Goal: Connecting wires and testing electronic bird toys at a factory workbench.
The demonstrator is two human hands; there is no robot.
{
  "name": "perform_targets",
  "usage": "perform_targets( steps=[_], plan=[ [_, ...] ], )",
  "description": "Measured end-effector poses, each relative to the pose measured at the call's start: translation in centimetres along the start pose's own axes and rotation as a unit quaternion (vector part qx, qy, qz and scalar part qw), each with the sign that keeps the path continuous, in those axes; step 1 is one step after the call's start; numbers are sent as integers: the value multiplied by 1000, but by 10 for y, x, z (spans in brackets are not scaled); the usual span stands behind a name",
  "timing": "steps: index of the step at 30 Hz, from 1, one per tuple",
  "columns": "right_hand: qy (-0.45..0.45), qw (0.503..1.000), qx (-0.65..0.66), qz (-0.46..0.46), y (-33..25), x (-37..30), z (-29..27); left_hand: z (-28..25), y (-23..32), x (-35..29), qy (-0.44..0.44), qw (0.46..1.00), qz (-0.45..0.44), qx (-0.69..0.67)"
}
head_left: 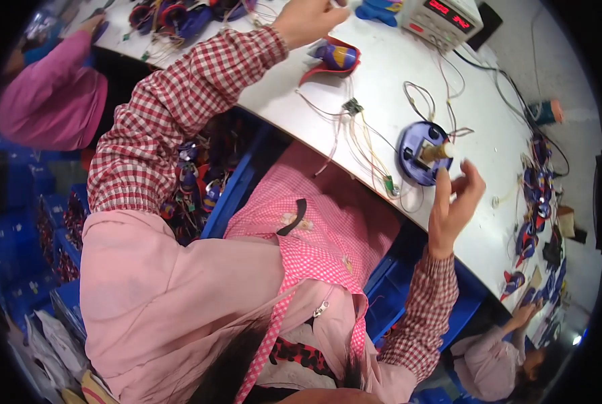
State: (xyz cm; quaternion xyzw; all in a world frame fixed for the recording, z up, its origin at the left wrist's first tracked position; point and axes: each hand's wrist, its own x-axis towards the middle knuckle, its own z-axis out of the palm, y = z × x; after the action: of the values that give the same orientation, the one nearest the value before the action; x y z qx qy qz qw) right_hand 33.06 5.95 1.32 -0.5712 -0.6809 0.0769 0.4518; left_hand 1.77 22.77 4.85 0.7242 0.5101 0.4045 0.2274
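At the top edge of the head view, my left hand (308, 21) reaches over the table with its fingers stretched out and partly cut off. I see nothing held in it. Just below it lies a red curved shell (328, 59) with a purple and yellow piece in it. My right hand (454, 210) is open, thumb and fingers apart, beside a round purple housing (414, 161). A tan cylindrical part (436, 153) stands up inside that housing. To its left, thin wires run from a small circuit board (352, 106) to a green part (389, 183) near the table edge.
A power supply with a red display (444, 20) stands at the back, beside a blue object (379, 11). Cables run along the wall side. More purple-red assemblies (537, 195) line the right; others (173, 20) lie far left. Co-workers sit on both sides. Blue bins (240, 182) are below the table.
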Motion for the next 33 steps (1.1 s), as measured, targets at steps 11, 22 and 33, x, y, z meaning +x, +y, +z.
perform_targets(
  steps=[11,22,33],
  plan=[
    [-203,978,34,12,-42,-27,19,17,-72,-19,-153,946,156,239],
    [-157,986,46,-35,-50,20,88,16,14,-7,-315,794,241,461],
    [-235,972,15,-19,-39,25,141,39,13,-12,-260,695,445,501]
  ],
)
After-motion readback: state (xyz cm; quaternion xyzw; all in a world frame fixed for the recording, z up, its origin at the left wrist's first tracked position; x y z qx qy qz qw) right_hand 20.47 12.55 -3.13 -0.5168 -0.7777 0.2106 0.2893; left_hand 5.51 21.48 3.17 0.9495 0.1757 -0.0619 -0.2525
